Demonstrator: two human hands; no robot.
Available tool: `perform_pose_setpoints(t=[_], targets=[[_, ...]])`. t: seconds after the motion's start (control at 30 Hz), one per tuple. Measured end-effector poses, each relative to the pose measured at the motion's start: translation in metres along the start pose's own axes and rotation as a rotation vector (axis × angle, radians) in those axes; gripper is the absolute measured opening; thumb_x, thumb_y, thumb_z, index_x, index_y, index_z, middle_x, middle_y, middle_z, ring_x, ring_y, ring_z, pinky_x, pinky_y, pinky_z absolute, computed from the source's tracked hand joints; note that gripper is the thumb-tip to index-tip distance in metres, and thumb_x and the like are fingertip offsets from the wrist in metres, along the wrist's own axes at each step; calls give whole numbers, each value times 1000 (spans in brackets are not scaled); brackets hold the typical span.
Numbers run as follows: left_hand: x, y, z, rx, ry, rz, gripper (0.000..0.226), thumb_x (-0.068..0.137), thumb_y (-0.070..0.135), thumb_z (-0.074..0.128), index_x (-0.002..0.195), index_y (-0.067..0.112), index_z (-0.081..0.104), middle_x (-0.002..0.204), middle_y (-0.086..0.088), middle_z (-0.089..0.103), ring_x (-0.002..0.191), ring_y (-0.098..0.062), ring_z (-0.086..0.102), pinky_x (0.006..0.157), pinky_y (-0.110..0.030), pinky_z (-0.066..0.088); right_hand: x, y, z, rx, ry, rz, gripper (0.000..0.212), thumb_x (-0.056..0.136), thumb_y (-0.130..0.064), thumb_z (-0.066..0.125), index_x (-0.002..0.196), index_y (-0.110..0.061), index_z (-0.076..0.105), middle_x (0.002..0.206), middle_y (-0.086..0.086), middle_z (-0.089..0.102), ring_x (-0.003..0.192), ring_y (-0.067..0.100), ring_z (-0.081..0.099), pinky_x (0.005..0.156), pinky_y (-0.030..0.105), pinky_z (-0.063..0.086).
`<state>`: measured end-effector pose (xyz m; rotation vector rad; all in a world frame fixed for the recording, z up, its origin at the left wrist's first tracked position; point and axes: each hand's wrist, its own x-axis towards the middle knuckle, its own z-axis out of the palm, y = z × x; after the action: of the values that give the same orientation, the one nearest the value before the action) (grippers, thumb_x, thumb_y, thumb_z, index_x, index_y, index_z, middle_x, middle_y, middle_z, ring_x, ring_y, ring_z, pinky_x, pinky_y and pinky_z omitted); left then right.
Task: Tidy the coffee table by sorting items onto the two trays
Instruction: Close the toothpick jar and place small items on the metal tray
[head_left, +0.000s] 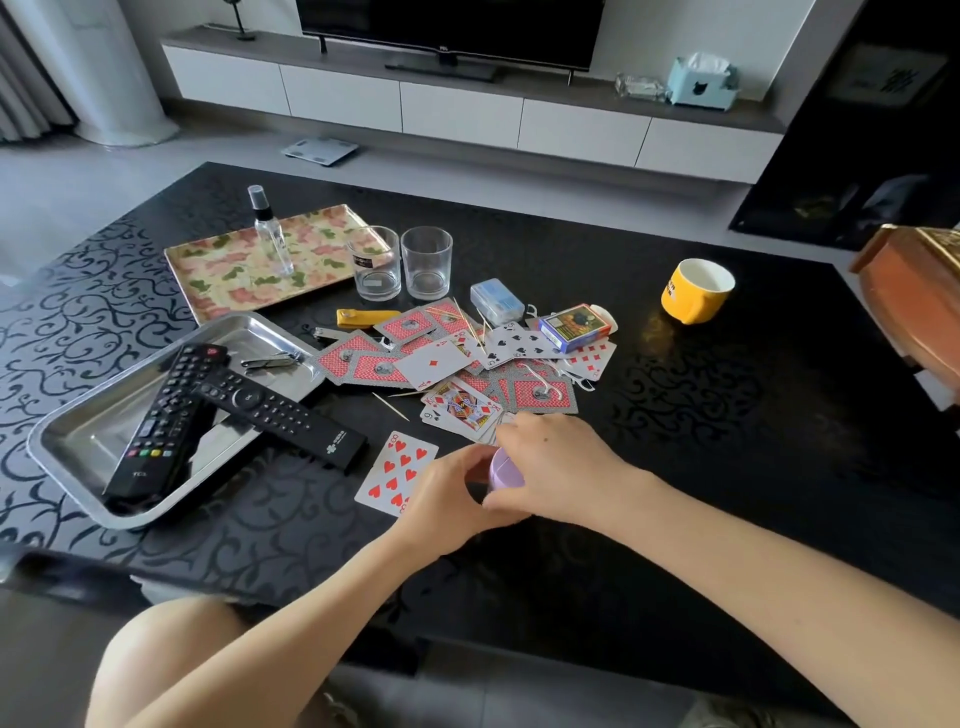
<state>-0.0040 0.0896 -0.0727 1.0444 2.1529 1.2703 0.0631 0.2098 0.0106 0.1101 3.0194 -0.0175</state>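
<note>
Both my hands meet at the table's front middle around a small lilac container (503, 470). My left hand (447, 499) curls round its left side and my right hand (550, 462) grips it from the right and top. Playing cards (452, 364) lie scattered just beyond, with an eight of hearts (397, 470) beside my left hand. A steel tray (83, 441) at the left holds two black remotes (208, 415) and a small metal tool (270, 359). Behind it a floral tray (218, 260) carries a clear spray bottle (270, 234).
Two empty glasses (400, 262) stand by the floral tray. A yellow tool (366, 317), a blue plastic box (496, 300), a card box (574, 325), toothpicks and floss picks sit among the cards. A yellow mug (696, 291) stands right; a wooden object (914, 296) at the far right edge.
</note>
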Motion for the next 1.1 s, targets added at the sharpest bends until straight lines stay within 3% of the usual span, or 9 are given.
perform_pose_setpoints(t=[0.2, 0.37, 0.47, 0.6, 0.7, 0.77, 0.87, 1.0, 1.1], targets=[[-3, 2, -5, 14, 30, 23, 44, 64, 26, 85, 95, 36, 56, 84, 27, 59, 82, 14, 55, 67, -3, 40, -5, 0, 0, 232, 0, -43, 29, 86, -32, 60, 105, -11, 60, 103, 1, 53, 97, 17, 53, 72, 23, 36], [-1, -2, -7, 17, -18, 41, 41, 67, 29, 82, 101, 33, 60, 90, 21, 65, 82, 9, 61, 68, -8, 46, -4, 12, -26, 296, 20, -174, 35, 82, -19, 64, 116, -21, 59, 115, -6, 52, 105, 10, 45, 85, 23, 36], [0, -5, -9, 30, -32, 17, 53, 66, 35, 82, 113, 25, 59, 100, 19, 64, 88, 8, 60, 75, -7, 49, -8, 34, -35, 345, 17, -88, 33, 81, -18, 65, 113, -21, 59, 113, -8, 51, 104, 8, 47, 83, 22, 40], [-5, -5, -14, 38, -52, 7, 54, 68, 32, 82, 115, 25, 56, 102, 18, 60, 91, 7, 58, 75, -4, 46, -32, 61, 11, 111, -50, 227, 24, 87, -19, 53, 112, -20, 54, 110, 0, 47, 103, 20, 45, 75, 29, 42], [-11, -6, -22, 64, -39, -29, 53, 68, 34, 81, 113, 29, 53, 103, 20, 58, 93, 3, 58, 75, -6, 47, -46, 60, 46, 44, -217, 369, 32, 86, -19, 53, 118, -21, 49, 117, 2, 46, 107, 24, 45, 72, 29, 36], [-14, -8, -26, 60, -36, -49, 52, 67, 35, 81, 110, 33, 51, 103, 21, 59, 93, 3, 59, 74, -6, 47, -45, 58, 52, 23, -275, 376, 46, 84, -29, 62, 127, -23, 46, 123, 2, 45, 113, 25, 44, 81, 32, 39], [-14, -6, -24, 41, -72, -58, 56, 66, 34, 82, 112, 34, 51, 106, 21, 60, 97, 3, 59, 78, -7, 47, -29, 54, 45, 42, -116, 342, 56, 81, -51, 63, 129, -26, 49, 126, -1, 49, 118, 23, 43, 94, 37, 39], [-12, 0, -22, -91, -236, -144, 80, 64, 26, 86, 132, 24, 44, 123, 15, 51, 115, 0, 51, 98, -14, 41, -5, 47, 50, 25, -90, 303, 38, 88, -38, 61, 119, -17, 59, 118, 2, 56, 109, 21, 48, 88, 34, 42], [1, 2, -39, -53, -152, -145, 54, 70, 16, 73, 122, 19, 56, 119, 7, 55, 111, -9, 55, 89, -14, 44, 2, 53, 54, 76, -151, 328, 24, 93, -25, 57, 112, -10, 60, 114, 7, 57, 106, 22, 50, 83, 32, 44]])
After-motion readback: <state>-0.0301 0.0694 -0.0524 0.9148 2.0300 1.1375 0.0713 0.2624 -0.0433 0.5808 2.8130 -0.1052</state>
